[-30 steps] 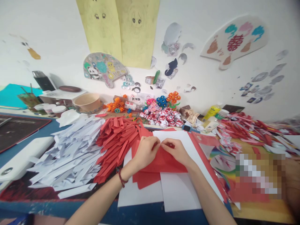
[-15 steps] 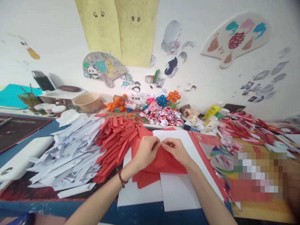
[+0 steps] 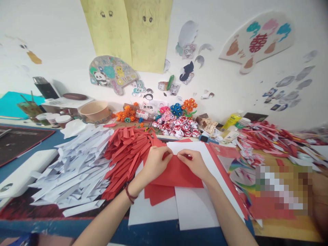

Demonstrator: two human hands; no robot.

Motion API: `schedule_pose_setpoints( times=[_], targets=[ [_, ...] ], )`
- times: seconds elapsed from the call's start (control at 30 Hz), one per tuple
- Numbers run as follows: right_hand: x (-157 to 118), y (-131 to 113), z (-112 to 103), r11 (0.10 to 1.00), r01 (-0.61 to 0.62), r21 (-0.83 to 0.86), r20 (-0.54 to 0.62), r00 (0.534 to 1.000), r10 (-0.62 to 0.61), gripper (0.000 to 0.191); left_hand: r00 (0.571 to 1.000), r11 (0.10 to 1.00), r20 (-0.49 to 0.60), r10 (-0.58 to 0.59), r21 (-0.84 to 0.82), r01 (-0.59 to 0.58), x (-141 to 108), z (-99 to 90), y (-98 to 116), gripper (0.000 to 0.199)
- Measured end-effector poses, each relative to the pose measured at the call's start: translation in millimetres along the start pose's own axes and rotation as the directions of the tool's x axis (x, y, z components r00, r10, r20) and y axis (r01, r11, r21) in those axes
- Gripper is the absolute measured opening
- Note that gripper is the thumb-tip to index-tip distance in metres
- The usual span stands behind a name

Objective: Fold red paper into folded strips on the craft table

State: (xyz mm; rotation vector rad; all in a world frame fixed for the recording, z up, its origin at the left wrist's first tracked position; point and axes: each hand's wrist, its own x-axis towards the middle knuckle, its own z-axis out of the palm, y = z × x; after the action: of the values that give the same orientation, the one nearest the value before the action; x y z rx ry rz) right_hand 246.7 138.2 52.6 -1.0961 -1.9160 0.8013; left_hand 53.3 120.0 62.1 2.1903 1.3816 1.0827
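A red sheet of paper (image 3: 179, 174) is pinched along its upper edge by both hands. My left hand (image 3: 159, 160), with a dark red cord on the wrist, has thumb and fingers closed on the left part of that edge. My right hand (image 3: 192, 161) grips the same edge a little to the right, a short gap between the two. Beneath lie more red paper (image 3: 160, 194) and white sheets (image 3: 197, 210). Folded red strips (image 3: 128, 153) are heaped just left of my left hand, and folded white strips (image 3: 77, 167) are piled beyond them.
Along the wall stand a round tan bowl (image 3: 94, 111), lidded jars, red-and-white paper flowers (image 3: 179, 128) and a yellow bottle (image 3: 232, 121). A white device (image 3: 28, 172) lies at the left. Red and pink strips (image 3: 271, 136) cover the right side, near a blurred patch and part of a person.
My left hand has slid left along the paper's upper edge, and my right hand slightly right, so the gap between them is wider. The held red sheet looks flatter and straighter.
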Motion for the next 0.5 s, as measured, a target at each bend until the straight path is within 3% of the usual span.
schedule_pose_setpoints(
  times=[0.27, 0.5],
  targets=[
    [2.1, 5.6, -2.5, 0.979, -0.077, -0.187, 0.016, 0.997, 0.081, 0.018, 0.998, 0.995, 0.008, -0.062, 0.082, 0.061, -1.0, 4.9, -8.6, 0.009],
    [2.2, 10.4, -2.0, 0.983, -0.126, -0.131, 0.001, 0.992, 0.127, 0.017, 0.998, 0.995, -0.019, -0.056, 0.085, 0.058, -2.6, 6.7, -4.7, 0.012]
  ],
)
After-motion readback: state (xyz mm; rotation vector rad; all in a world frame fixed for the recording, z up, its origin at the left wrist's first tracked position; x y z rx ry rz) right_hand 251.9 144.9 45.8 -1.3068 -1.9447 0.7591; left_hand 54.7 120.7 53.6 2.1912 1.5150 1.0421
